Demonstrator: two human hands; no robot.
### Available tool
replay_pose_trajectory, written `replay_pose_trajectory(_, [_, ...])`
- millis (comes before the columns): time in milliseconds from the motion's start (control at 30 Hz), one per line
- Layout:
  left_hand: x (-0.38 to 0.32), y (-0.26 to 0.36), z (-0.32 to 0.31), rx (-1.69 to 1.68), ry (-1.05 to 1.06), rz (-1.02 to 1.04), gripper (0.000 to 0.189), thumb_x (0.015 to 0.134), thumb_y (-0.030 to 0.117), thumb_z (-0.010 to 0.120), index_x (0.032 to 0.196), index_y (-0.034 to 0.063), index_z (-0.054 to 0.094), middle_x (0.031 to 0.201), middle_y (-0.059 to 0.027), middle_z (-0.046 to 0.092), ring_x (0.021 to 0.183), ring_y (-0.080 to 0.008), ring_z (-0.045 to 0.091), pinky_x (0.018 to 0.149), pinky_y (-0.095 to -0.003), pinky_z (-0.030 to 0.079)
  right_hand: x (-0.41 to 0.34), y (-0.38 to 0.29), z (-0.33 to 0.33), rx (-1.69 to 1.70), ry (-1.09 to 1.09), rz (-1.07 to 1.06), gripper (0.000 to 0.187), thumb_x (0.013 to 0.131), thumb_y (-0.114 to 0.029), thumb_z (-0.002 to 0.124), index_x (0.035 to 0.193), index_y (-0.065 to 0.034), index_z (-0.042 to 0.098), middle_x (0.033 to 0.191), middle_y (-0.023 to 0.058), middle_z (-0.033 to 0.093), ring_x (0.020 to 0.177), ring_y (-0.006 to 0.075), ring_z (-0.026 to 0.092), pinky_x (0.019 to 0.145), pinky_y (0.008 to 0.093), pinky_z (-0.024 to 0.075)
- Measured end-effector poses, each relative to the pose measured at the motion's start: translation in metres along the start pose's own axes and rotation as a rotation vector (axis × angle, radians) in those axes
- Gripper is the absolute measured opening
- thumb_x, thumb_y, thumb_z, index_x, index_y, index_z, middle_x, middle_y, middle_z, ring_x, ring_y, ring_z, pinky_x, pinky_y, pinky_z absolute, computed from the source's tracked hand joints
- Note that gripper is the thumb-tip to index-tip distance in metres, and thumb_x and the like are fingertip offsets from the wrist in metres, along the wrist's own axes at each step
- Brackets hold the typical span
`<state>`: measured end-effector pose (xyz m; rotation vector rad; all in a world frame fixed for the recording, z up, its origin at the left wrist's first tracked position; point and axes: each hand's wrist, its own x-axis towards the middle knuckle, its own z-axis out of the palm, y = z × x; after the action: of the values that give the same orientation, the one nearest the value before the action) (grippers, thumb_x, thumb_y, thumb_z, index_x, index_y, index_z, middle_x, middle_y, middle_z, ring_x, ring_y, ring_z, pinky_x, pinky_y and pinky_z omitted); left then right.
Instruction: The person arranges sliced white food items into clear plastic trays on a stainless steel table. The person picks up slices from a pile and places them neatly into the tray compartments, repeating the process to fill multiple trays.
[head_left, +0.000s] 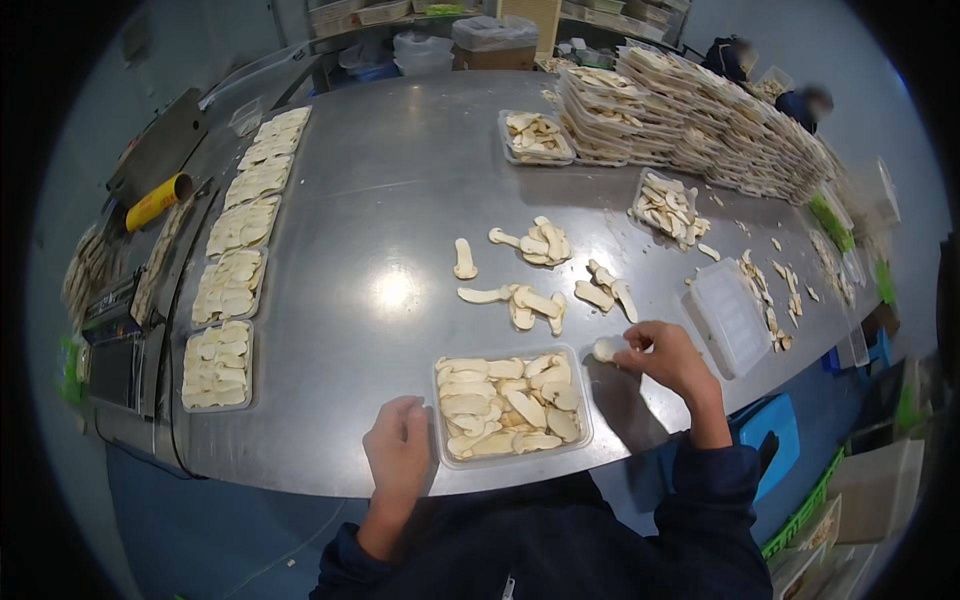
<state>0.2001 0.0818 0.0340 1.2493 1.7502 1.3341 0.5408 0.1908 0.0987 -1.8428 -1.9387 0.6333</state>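
A clear plastic tray (439, 420) filled with sliced mushrooms lies at the table's near edge. My left hand (397, 442) rests beside its left side, fingers curled, with nothing visible in it. Right of the tray, my right hand (660, 356) pinches a pale round mushroom slice (606, 349) between thumb and fingers. Beyond the tray lie loose heaps of mushroom slices (525, 304), with another heap (546, 241) farther off and a few slices (595, 295) near my right hand. A single slice (465, 259) lies apart on their left.
Filled trays (217, 367) stand in a row at left on the steel table (360, 225). An empty clear tray (729, 319) lies right, scraps around it. Two more filled trays (536, 139) (666, 204) stand before tall tray stacks (712, 120). Two people (802, 105) are at the far right.
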Motion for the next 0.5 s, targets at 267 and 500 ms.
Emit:
replay_pose_trajectory(267, [0.003,-0.001,0.003,-0.055,-0.009,0.036,0.018,0.089,0.010,0.056,0.099,-0.0047,0.062,0.081,-0.0122,0.066,0.072,-0.0126,0.061,0.067,-0.0255,0.049,0.045,0.036,0.012,-0.168,0.287,0.098,0.025,0.070,-0.023,0.066,0.078,0.0010,0.067,0.071,0.0197,0.062,0.070,0.0351,0.062,0.067,0.0430,0.0491])
replay_pose_trajectory(500, [0.002,0.001,0.003,-0.042,-0.003,0.038,0.018,0.090,0.010,0.056,0.099,-0.0051,0.061,0.081,-0.0112,0.066,0.072,-0.0117,0.061,0.068,-0.0250,0.049,0.028,0.042,-0.003,-0.192,0.314,0.213,0.030,0.073,-0.029,0.066,0.070,0.0009,0.065,0.073,0.0206,0.064,0.071,0.0361,0.062,0.066,0.0427,0.0487])
